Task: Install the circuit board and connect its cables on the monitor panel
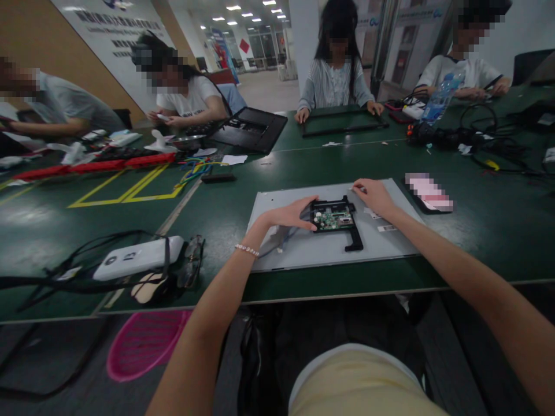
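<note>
A flat grey panel (299,254), like the back of a screen, lies on the green table in front of me. On it rests a black plastic bracket (356,238) with a green circuit board (332,219) inside. My left hand (297,214) grips the bracket's left side, thumb at the near edge and fingers at the far edge. A thin grey cable (277,245) runs beneath that hand. Near the panel's far edge, my right hand (373,195) is closed in a pinch beside the bracket; a tiny pale bit shows at its fingertips, too small to name.
A phone (429,192) lies right of the panel. To the left are a white power bank (139,258), glasses (191,263) and black cables. Across the table, a person holds a black frame (347,134); an opened black casing (251,130) and a water bottle (442,98) stand nearby.
</note>
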The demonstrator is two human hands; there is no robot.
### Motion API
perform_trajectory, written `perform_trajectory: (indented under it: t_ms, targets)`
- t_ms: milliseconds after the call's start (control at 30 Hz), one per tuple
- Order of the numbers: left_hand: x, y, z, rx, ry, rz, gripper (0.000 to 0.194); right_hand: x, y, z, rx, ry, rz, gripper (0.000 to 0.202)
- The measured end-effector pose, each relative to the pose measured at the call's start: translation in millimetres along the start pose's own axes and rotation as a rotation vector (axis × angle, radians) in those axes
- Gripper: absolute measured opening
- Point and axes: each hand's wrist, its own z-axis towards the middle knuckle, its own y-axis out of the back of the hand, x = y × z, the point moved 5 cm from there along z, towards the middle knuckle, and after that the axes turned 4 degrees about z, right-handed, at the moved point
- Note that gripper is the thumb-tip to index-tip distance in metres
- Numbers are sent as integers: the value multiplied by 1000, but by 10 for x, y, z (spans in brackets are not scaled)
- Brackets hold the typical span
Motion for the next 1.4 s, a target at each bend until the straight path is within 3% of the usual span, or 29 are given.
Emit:
perform_trajectory:
  t_ms: [500, 767, 1400]
  targets:
    - [-77, 27, -10, -4, 13, -5, 105, 24, -35, -9, 26, 17, -48, 24]
    - [-50, 15, -8, -3, 6, 7, 107, 47, 0, -7, -25, 31, -43, 30]
    - [9, -5, 11, -1, -25, -7, 108, 17, -37, 0, 87, 51, -40, 21]
